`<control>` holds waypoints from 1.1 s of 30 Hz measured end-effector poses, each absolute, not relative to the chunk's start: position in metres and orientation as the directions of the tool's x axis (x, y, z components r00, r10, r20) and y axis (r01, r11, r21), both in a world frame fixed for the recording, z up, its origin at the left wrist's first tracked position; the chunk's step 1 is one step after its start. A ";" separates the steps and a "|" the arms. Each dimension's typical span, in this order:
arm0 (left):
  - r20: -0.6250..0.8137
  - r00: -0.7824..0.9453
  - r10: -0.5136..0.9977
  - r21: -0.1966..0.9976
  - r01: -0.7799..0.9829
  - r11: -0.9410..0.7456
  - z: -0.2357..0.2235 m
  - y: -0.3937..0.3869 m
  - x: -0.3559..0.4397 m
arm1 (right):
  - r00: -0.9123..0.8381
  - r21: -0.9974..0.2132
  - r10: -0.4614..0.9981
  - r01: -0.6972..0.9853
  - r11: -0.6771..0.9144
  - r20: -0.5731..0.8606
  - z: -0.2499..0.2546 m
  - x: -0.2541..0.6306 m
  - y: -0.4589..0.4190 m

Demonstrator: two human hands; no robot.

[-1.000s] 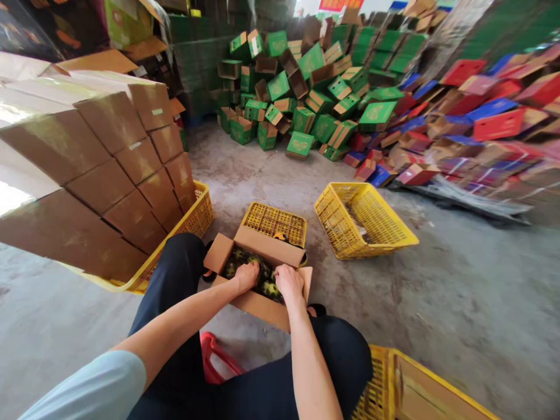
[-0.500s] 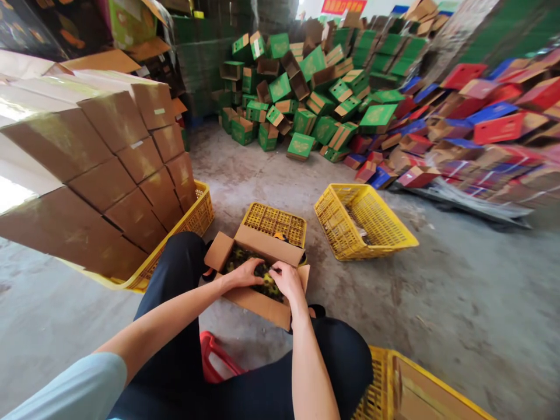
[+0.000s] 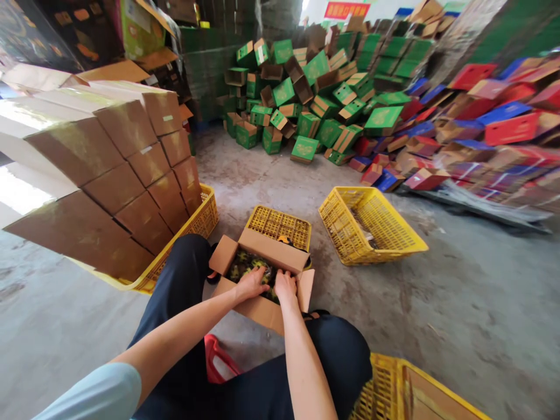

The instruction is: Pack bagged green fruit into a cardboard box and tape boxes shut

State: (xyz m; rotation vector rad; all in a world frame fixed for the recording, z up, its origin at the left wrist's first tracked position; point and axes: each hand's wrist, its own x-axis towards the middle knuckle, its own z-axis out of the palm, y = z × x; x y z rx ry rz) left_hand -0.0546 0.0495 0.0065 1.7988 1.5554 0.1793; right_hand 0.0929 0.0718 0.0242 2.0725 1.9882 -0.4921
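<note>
Both hands are down inside an open cardboard box (image 3: 262, 309) that sits on the concrete floor (image 3: 459, 303) between the person's knees, its flaps standing out. The left hand (image 3: 252, 283) lies palm-down with fingers spread over the dark green, yellow-flecked fruit (image 3: 240, 267) packed inside; the right hand (image 3: 285, 286) is beside it, fingers curled down onto the same layer, though whether it actually pinches a piece I cannot tell. In my judgement the settling goes best with light, flat pressure, nudging each piece into its gap instead of forcing it, so the skins stay unbruised and the layer ends level below the flap folds.

The box is plain brown corrugated board, matte and creased at the flaps. Just behind it stands a yellow plastic crate (image 3: 280, 224) with a lattice wall, rigid and glossy; a second yellow crate (image 3: 371, 224) lies tilted to the right. To the left a stack of closed brown cartons (image 3: 118, 175) leans out of another yellow crate. Green printed cartons (image 3: 306, 93) are heaped at the back, red and blue ones (image 3: 481, 128) to the right
</note>
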 end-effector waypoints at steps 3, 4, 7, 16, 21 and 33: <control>-0.383 0.253 0.888 0.570 0.821 0.012 0.007 0.048 -0.053 | 0.031 -0.015 0.919 0.999 -0.040 -0.392 0.030 0.091 0.069; -0.391 0.255 0.884 0.565 0.825 0.012 0.007 0.048 -0.053 | 0.033 -0.002 0.923 0.999 -0.037 -0.384 0.033 0.091 0.067; -0.404 0.271 0.874 0.570 0.822 0.008 0.008 0.047 -0.052 | 0.061 0.032 0.943 0.998 -0.054 -0.327 0.041 0.090 0.060; -0.340 0.357 0.870 0.726 0.688 0.001 0.004 0.054 -0.059 | -0.009 -0.058 0.936 0.998 -0.012 -0.351 0.054 0.098 0.053; -0.255 0.404 0.879 0.850 0.527 0.005 0.003 0.055 -0.063 | -0.271 -0.250 0.911 0.948 0.197 -0.311 0.070 0.114 0.050; -0.192 0.289 0.938 0.750 0.660 -0.050 -0.007 0.062 -0.068 | -0.261 -0.142 0.900 0.964 0.225 -0.350 0.064 0.125 0.046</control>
